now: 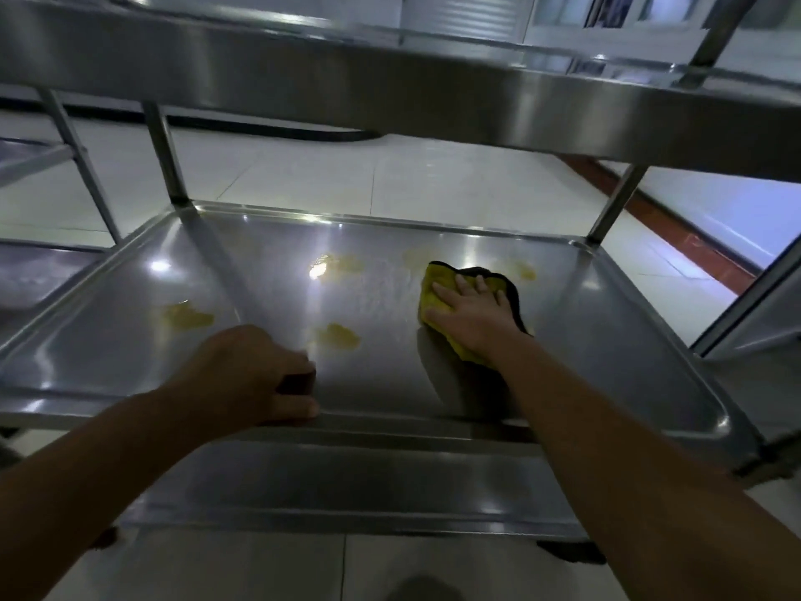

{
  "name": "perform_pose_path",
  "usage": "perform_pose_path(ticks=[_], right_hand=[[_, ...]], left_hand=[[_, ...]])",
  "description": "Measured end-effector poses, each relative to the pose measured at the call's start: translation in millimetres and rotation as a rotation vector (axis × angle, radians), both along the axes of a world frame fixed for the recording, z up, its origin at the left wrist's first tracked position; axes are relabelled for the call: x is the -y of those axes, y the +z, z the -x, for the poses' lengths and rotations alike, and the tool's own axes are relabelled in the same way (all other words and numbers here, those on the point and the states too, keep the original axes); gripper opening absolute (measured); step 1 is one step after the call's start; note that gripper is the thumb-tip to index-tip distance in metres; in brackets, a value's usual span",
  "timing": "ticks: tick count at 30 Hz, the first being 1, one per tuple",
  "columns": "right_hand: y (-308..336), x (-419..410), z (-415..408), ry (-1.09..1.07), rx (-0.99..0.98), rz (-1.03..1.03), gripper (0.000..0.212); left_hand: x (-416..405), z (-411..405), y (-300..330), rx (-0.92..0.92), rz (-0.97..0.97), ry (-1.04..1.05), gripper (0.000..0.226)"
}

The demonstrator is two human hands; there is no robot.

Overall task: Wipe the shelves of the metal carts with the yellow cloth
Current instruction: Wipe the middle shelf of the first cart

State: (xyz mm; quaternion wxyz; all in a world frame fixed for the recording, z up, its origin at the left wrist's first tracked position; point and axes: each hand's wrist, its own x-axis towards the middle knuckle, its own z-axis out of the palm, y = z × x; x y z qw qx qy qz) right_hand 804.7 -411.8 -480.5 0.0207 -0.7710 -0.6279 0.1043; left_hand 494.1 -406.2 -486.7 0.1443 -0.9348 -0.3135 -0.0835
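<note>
The floor (303,175) is made of big pale tiles with thin lines between them. It is shiny, and soft light bounces off it. A dark strip (268,128) runs along the far edge of the floor, where it meets the wall. On the right, a reddish-brown band (659,219) goes slanting across the floor. Past it is a bright, bluish-white patch (728,210) that looks lit up. At the top, far back, there is a white thing with ridges (468,15), and next to it some pale panels (607,15), blurry and hard to make out. The room is dim, with small bright spots of light.
</note>
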Motion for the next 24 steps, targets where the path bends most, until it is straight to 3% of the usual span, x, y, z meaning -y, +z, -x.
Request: perform_pose_path(ticks=[9, 14, 19, 24], right_hand=[[-4.3, -23.3, 95.9, 0.129, 0.001, 0.003, 0.061], [-5.1, -12.9, 102.4, 0.212, -0.019, -0.017, 0.06], [-5.8, 4.1, 80.4, 0.222, -0.022, -0.018, 0.06], [-9.8, 18.8, 39.2, 0.132, 0.003, -0.037, 0.06]], left_hand=[[-1.1, 18.8, -11.7, 0.159, 0.031, -0.07, 0.05], [2.5, 19.6, -16.6, 0.229, 0.072, -0.068, 0.05], [1.7, 15.9, -21.7, 0.216, 0.17, -0.071, 0.081], [6.0, 10.1, -21.3, 0.187, 0.24, -0.064, 0.087]])
